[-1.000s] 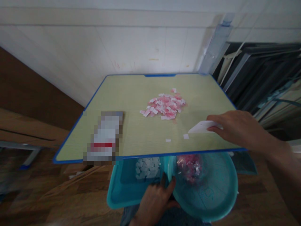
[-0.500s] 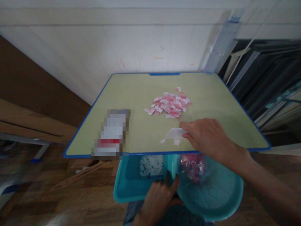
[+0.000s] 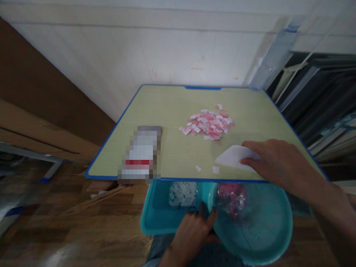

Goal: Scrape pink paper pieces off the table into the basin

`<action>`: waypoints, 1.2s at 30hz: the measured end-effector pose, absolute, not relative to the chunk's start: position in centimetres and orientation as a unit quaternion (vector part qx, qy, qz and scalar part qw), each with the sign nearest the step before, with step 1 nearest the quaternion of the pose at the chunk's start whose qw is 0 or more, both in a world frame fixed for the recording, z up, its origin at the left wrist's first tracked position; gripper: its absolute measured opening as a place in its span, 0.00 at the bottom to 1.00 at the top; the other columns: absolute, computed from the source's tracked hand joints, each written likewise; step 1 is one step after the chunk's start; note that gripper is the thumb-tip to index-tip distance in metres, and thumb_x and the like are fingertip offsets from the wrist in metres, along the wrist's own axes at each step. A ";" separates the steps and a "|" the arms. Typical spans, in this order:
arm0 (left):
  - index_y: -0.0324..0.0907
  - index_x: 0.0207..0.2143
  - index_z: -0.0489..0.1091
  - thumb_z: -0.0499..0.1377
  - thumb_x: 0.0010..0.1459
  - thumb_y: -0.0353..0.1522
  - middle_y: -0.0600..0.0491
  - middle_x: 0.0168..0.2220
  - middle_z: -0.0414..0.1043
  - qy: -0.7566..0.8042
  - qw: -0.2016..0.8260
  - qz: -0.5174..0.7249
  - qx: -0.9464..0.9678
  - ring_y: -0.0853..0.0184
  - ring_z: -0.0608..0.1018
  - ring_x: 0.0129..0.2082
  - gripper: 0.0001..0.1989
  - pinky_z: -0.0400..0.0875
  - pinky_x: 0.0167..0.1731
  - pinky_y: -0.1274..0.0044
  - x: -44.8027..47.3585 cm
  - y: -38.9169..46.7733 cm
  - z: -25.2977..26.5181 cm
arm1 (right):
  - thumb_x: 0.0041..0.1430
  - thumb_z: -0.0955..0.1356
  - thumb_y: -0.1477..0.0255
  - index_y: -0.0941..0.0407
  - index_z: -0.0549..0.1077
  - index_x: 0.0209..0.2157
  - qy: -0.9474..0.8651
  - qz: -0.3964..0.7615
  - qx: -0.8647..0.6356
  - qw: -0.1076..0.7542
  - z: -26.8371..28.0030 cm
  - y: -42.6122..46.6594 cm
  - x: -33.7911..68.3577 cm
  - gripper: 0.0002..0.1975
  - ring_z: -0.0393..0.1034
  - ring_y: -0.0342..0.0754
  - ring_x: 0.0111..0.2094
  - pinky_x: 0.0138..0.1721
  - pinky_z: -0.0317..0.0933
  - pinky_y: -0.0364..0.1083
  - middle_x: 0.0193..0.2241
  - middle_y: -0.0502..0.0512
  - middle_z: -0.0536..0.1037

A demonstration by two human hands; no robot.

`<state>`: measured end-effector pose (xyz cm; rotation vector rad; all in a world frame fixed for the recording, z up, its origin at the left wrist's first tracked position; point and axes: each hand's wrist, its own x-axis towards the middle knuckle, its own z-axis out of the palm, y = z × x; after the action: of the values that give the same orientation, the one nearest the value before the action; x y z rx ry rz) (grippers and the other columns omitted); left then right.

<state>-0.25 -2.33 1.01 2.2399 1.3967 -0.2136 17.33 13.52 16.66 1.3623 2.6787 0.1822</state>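
Observation:
My right hand (image 3: 274, 159) pinches a flat white card (image 3: 236, 155) low over the near right part of the folding table. Beyond it lies a heap of small pink and white paper slips (image 3: 210, 124). Two loose white slips, one of them a small square (image 3: 216, 170), rest close to the table's front edge. Below that edge, my left hand (image 3: 193, 230) grips the rim of a round teal tray (image 3: 261, 226) with its fingers closed there. A clear bag with pink contents (image 3: 232, 198) lies in this tray. Beside it is a rectangular teal basin (image 3: 155, 222) holding several white pieces (image 3: 183, 194).
The table (image 3: 155, 104) has a blue rim and stands against a white wall. A blurred-out phone-like object (image 3: 141, 154) lies at its front left. A clear plastic bottle or tube (image 3: 274, 55) leans at the back right, beside stacked dark panels (image 3: 319, 85).
My right hand has moved right with the white card, away from the loose slips, and more of the card shows. The view has shifted slightly. My left hand stays at the tray rim.

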 end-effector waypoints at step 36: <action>0.44 0.60 0.57 0.62 0.51 0.48 0.38 0.49 0.69 0.519 0.222 -0.049 0.824 0.52 0.78 0.33 0.37 0.74 0.28 0.66 -0.1 -2.3 1.4 | 0.58 0.63 0.73 0.53 0.69 0.34 0.945 0.028 0.326 0.002 15.3 10.4 8.9 0.04 0.66 0.46 0.23 0.21 0.37 0.47 0.21 0.52 0.75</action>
<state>-0.15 -2.30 1.38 2.2766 1.4347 -0.1343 8.92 10.37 15.29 1.0219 2.9657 0.0870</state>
